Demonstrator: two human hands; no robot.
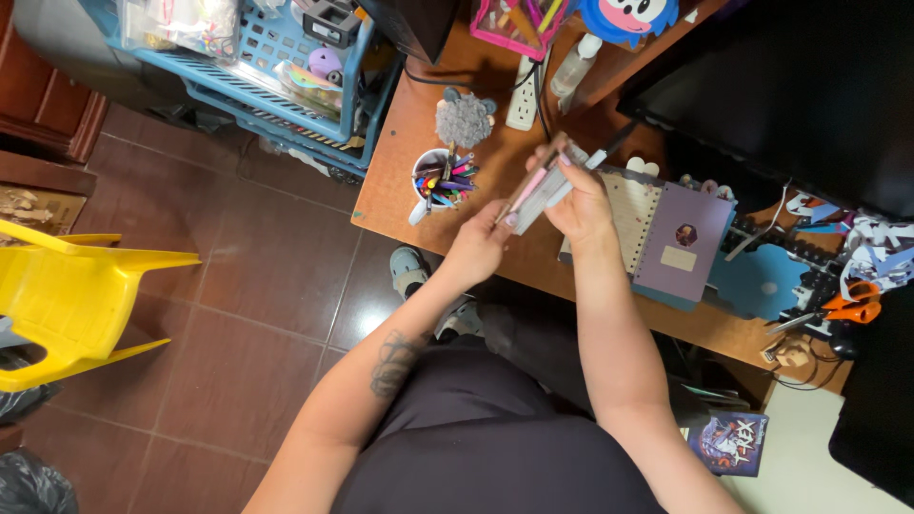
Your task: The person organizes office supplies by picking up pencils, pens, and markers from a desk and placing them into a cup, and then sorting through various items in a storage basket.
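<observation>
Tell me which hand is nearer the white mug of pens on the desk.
The left. The left hand is just right of the mug of pens and slightly below it, gripping the bundle of pens. The right hand holds the bundle farther right, over the spiral notebook.

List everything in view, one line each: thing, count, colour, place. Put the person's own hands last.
bundle of pens: several, pink and grey, held between both hands
mug of pens: one, white, desk edge
notebook: one, purple, on desk
desk: one, brown wood
scissors: one, orange handles, right of desk
power strip: one, white, desk back
crate: one, blue, upper left
chair: one, yellow, left floor
left hand: one, grips bundle's lower end
right hand: one, grips bundle
</observation>
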